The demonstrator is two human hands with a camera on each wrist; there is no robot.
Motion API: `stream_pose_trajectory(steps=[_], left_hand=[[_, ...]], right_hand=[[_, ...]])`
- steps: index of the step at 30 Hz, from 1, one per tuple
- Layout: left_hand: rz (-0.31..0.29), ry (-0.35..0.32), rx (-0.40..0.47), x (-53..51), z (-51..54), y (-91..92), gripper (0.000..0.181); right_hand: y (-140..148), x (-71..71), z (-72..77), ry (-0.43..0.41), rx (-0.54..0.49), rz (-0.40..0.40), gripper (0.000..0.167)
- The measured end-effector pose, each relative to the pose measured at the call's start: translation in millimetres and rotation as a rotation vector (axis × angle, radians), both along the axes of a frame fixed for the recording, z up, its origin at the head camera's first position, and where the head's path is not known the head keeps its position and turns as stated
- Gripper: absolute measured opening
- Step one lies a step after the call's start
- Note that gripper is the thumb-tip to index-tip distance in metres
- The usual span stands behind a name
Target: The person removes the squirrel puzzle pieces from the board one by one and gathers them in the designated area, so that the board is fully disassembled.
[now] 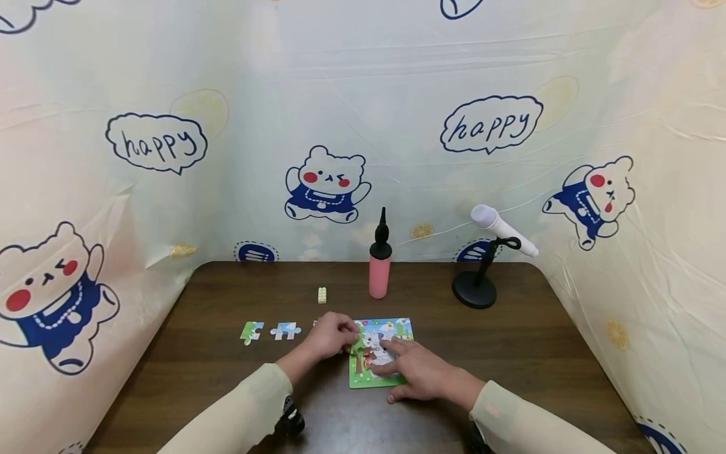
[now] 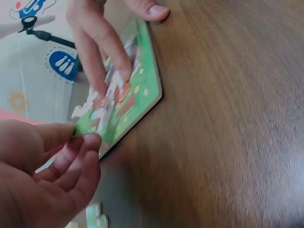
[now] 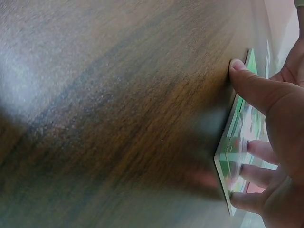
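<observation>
A jigsaw board with a green border (image 1: pixel 377 383) lies on the table, showing a white animal figure. At its left edge my left hand (image 1: pixel 331 335) pinches a green puzzle piece (image 2: pixel 85 126) between thumb and fingers; the piece is slightly tilted over the board in the left wrist view. My right hand (image 1: pixel 422 372) rests on the board with spread fingers touching the picture, its thumb (image 3: pixel 239 66) at the near edge. Two loose puzzle pieces, one green (image 1: pixel 251 331) and one blue (image 1: pixel 286 330), lie to the left. Another is mostly hidden behind my left hand.
Behind the board are a small pale yellow block (image 1: pixel 322 295), a pink pump with a black nozzle (image 1: pixel 379 274), and a white microphone (image 1: pixel 505 230) on a black stand (image 1: pixel 474 290). A printed cloth hangs behind the brown table (image 1: pixel 510 353) and at both sides.
</observation>
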State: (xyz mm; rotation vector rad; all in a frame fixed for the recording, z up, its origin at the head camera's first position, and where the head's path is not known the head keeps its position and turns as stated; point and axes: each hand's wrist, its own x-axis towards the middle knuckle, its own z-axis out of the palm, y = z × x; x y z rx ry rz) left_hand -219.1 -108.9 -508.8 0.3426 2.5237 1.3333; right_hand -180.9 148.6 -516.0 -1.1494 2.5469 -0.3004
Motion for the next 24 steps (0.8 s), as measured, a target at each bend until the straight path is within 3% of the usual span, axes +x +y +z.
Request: stream_pose_trajectory(steps=[6, 12, 24], left_hand=[[0.045, -0.022, 0.054, 1.6, 5.3, -26.3, 0.012], [0.110, -0.024, 0.085, 7.5, 10.8, -67.8, 0.015], [0.292, -0.080, -0.041, 29.8, 9.6, -165.0, 0.020]], right_hand=[[-0.5, 0.4, -0.1, -0.004, -0.010, -0.003, 0.059], [0.7, 0.5, -1.2, 0.002, -0.006, -0.015, 0.060], [1.0, -1.1, -5.3, -0.007, -0.012, -0.020, 0.061]])
